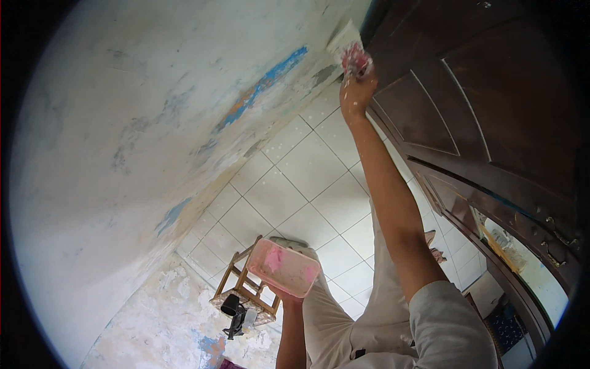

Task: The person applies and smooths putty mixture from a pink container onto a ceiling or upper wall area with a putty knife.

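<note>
Stretched far forward, my right hand [358,83] is closed around a putty knife [345,40] with a broad, pale blade. The blade lies at the wall [123,80], close beside the dark wooden door. Pink and white smears cover the fingers, and the handle is mostly hidden by them. Low in front of my body, my left hand [290,293] grips a pale pink rectangular tub [284,268] from below and its near side. Bright pink paste clings to the inside of the tub. Most of the left fingers are out of sight beneath it.
A wooden stool [270,315] stands by the wall, with a black device [236,317] on it. On the right is a panelled brown door [424,111] with metal handles. White spots dot the tiled floor [289,178]. The wall has blue and grey bare patches.
</note>
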Demonstrator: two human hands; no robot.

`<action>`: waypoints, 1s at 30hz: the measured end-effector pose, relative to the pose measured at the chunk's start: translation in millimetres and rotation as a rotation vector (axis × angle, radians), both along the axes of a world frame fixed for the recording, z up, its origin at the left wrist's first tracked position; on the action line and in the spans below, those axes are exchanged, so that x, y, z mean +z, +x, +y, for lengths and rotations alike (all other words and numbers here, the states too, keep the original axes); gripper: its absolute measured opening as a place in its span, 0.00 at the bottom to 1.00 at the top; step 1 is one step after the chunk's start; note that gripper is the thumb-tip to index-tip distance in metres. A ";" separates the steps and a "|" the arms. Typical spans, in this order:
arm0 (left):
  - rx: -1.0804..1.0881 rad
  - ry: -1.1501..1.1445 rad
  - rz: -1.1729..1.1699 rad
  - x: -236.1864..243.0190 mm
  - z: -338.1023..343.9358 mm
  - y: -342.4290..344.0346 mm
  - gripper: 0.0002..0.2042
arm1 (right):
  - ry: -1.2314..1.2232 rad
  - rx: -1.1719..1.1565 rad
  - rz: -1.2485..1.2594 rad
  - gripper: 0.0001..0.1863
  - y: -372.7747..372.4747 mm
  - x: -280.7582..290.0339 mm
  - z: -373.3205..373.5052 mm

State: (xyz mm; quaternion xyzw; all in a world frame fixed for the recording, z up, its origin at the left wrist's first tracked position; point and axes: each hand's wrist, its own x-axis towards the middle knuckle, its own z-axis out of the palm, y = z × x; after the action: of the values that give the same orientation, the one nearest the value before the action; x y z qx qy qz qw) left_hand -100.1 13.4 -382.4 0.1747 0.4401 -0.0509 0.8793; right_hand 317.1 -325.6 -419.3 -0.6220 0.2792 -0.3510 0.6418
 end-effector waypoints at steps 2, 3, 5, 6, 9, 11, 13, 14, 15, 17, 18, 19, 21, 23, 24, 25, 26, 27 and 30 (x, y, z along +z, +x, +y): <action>0.029 -0.054 0.015 -1.8 3.3 -2.7 0.37 | -0.060 -0.015 -0.012 0.11 12.1 21.3 -9.4; 0.029 -0.078 -0.022 -1.2 4.4 -5.3 0.38 | -0.108 -0.040 -0.017 0.10 14.8 31.7 -8.6; 0.043 -0.098 -0.020 1.5 6.5 -9.9 0.37 | -0.070 -0.008 -0.086 0.15 12.2 51.0 2.9; 0.046 -0.100 -0.029 2.3 7.2 -10.7 0.37 | -0.016 0.006 -0.135 0.19 8.8 59.6 12.8; 0.067 -0.088 -0.033 9.0 12.3 -13.9 0.36 | -0.112 0.017 -0.109 0.20 -3.6 80.7 51.6; 0.084 -0.085 -0.036 12.5 17.3 -16.9 0.36 | -0.120 0.042 -0.078 0.20 -15.8 89.9 81.1; 0.104 -0.078 -0.044 15.6 24.2 -22.6 0.35 | -0.168 0.061 -0.167 0.19 -26.7 94.8 115.5; 0.116 -0.081 -0.041 18.1 28.8 -26.9 0.35 | -0.139 0.068 -0.131 0.19 -33.3 95.7 133.1; 0.130 -0.078 -0.045 19.9 33.6 -31.2 0.34 | -0.159 0.079 -0.115 0.18 -41.1 95.2 151.2; 0.164 -0.093 -0.042 24.2 44.3 -40.3 0.34 | -0.122 0.116 -0.081 0.17 -58.3 90.4 191.6; 0.194 -0.101 -0.073 26.7 50.6 -45.2 0.34 | -0.121 0.136 -0.083 0.17 -67.5 86.3 212.8; 0.230 -0.127 -0.060 29.4 57.0 -50.1 0.34 | -0.186 0.150 -0.071 0.16 -76.1 81.2 234.6; 0.228 -0.001 -0.068 38.0 71.5 -62.8 0.34 | -0.099 0.216 0.007 0.17 -93.6 68.9 281.2; 0.275 -0.010 -0.050 46.9 87.3 -77.0 0.34 | -0.227 0.208 -0.063 0.18 -107.9 55.8 328.6; 0.273 0.002 -0.075 49.6 95.4 -83.3 0.33 | -0.368 0.163 -0.169 0.18 -114.4 49.1 349.0; 0.273 -0.013 -0.070 50.2 104.3 -88.1 0.33 | -0.356 0.215 -0.110 0.19 -123.5 43.1 369.5; 0.308 -0.015 -0.074 50.9 114.2 -93.5 0.33 | -0.341 0.259 -0.067 0.20 -135.2 38.1 390.5; 0.353 -0.013 -0.070 51.9 123.7 -99.1 0.32 | -0.439 0.271 -0.043 0.22 -145.8 33.4 409.8; 0.428 0.048 -0.028 52.8 145.2 -114.5 0.32 | -0.344 0.485 -0.032 0.25 -174.6 18.5 457.8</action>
State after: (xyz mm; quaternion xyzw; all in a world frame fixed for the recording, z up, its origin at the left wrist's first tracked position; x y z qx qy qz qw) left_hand -214.7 158.6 -329.6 0.0989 0.4561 0.1501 0.8716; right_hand 142.5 132.2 -400.8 -0.7644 0.0489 -0.2395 0.5966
